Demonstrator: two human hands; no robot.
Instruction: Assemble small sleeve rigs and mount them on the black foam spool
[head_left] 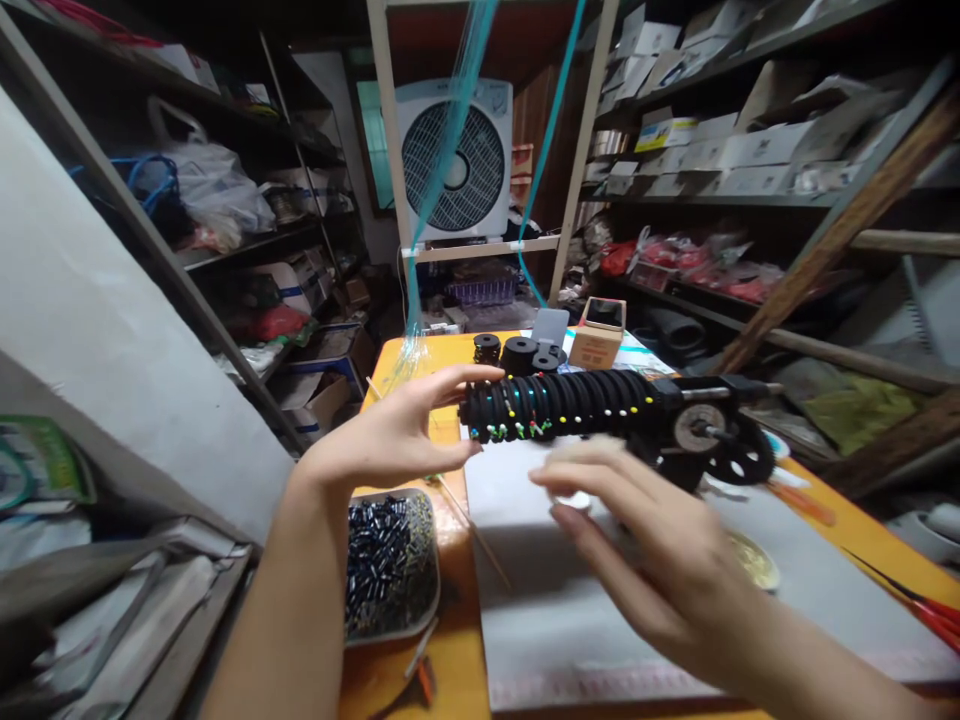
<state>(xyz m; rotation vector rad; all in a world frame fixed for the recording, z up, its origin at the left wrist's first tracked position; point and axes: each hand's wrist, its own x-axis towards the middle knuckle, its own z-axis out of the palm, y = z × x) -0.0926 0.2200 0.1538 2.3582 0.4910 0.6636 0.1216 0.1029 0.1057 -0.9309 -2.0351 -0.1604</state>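
A black ribbed roller (562, 405) lies crosswise above the table, with small coloured beads in rows along its ridges. It joins a black geared stand (701, 430) on the right. My left hand (397, 420) is closed around the roller's left end, fingers on top and thumb below. Just below the roller hovers my right hand (645, 530), blurred, with fingers bent and thumb apart. A small white round object (576, 500) shows between its fingers and thumb; whether they touch it is unclear. White paper (540, 630) lies beneath.
A plastic tub (433, 590) of dark tube beads stands at left, beside a thin wooden stick (476, 535). Black spools (519, 355) and a small cardboard box (598, 340) sit behind. Red-handled scissors (934, 610) lie right. Turquoise threads (442, 180) hang before a box fan (499, 140).
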